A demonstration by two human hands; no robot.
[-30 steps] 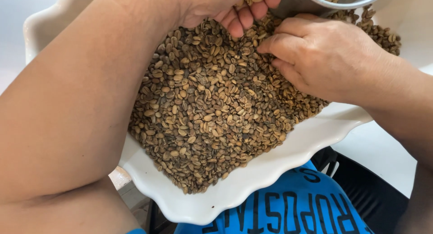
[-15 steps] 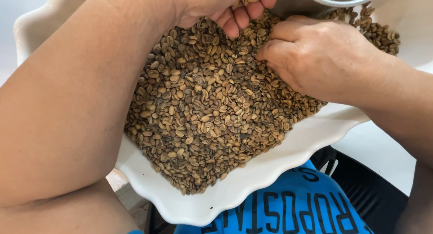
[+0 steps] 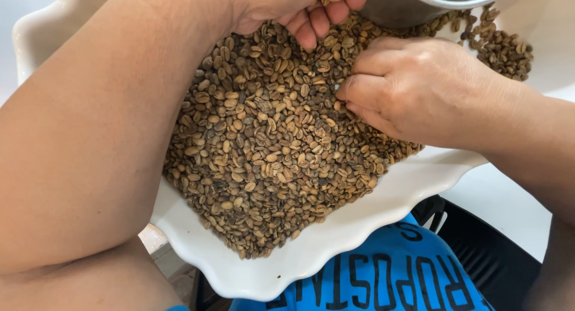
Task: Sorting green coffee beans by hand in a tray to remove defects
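A white scalloped dish (image 3: 335, 245) holds a wide heap of brownish unroasted coffee beans (image 3: 269, 161). My left hand (image 3: 299, 8) reaches across the top of the frame, fingers curled with a few beans cupped in them, next to a metal bowl (image 3: 413, 5) that also contains beans. My right hand (image 3: 413, 89) rests knuckles-up on the heap, fingertips pinched together among the beans at its left side; what it pinches is hidden.
The dish sits at the edge of a white table (image 3: 509, 197), over my lap in a blue printed shirt (image 3: 389, 281). My left forearm (image 3: 102, 131) covers the dish's left part. More beans (image 3: 503, 47) lie at the far right.
My right hand has slid down and left across the beans, away from the metal bowl. The dish has shifted slightly left in view. My left hand stays put.
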